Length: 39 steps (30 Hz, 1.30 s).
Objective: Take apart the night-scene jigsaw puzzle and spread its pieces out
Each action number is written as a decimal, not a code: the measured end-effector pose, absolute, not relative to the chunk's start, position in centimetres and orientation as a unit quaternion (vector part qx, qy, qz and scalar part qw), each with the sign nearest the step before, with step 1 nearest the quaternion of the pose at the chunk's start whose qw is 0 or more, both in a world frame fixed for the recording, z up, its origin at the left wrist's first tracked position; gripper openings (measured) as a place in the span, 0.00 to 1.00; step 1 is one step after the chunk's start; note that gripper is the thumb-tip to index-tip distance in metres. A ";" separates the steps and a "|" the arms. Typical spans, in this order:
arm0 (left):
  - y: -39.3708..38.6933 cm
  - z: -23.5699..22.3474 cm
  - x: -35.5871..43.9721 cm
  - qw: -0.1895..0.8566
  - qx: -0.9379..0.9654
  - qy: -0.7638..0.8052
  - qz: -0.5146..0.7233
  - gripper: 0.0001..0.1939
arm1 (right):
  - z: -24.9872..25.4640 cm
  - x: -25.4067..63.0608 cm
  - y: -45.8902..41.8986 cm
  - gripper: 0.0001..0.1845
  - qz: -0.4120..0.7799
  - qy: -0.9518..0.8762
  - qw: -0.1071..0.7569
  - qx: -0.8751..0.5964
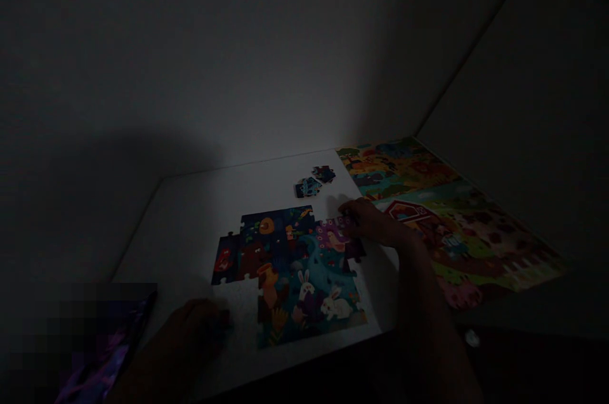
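In the dim head view, a partly joined jigsaw puzzle (290,264) with rabbits, a bear and a bird lies on a white table (200,201). At its upper right edge, my right hand (368,221) is closed, thumb and fingers pinching a dark puzzle piece beside the purple bird section. My left hand (193,321) rests low on the table, left of the puzzle, its fingers curled around a dark puzzle piece (223,319). Deep shadow hides most of that piece. Beyond the puzzle lie two small loose clumps, a blue piece (307,187) and a darker piece (324,174).
Two colourful finished pictures, an animal scene (394,166) and a farm scene (476,233), cover the table's right side. A wall (266,61) rises behind the table. At the lower left glows a purple-lit surface (102,359), partly blurred.
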<state>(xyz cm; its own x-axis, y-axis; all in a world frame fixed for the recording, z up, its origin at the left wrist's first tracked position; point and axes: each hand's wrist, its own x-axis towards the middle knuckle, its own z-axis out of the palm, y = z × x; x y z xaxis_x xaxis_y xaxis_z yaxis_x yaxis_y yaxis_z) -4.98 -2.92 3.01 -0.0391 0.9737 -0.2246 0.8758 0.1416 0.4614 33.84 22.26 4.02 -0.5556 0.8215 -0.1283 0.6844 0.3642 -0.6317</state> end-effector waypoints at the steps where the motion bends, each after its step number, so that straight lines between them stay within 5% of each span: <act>1: -2.7 3.4 -4.7 0.259 0.642 0.714 0.108 0.12 | 3.8 33.9 22.3 0.26 0.325 -0.820 0.105 -0.460; 21: 0.5 5.6 -0.9 0.199 0.671 0.687 0.196 0.18 | 3.0 33.3 23.1 0.16 0.357 -0.790 0.158 -0.473; 29: 9.3 9.4 4.2 0.166 0.700 0.658 0.223 0.17 | 2.4 32.7 23.6 0.08 0.386 -0.756 0.237 -0.472; 39: 20.6 7.8 8.5 0.072 0.722 0.645 0.239 0.18 | 2.5 32.1 24.1 0.05 0.384 -0.732 0.252 -0.503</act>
<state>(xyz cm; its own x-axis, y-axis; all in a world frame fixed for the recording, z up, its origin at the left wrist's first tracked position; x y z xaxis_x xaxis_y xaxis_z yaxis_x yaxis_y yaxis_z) 8.46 20.61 7.81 0.0532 0.9663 0.2520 0.8970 -0.1572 0.4132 32.11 24.07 2.51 -0.3659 0.9305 -0.0177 0.5429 0.1980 -0.8162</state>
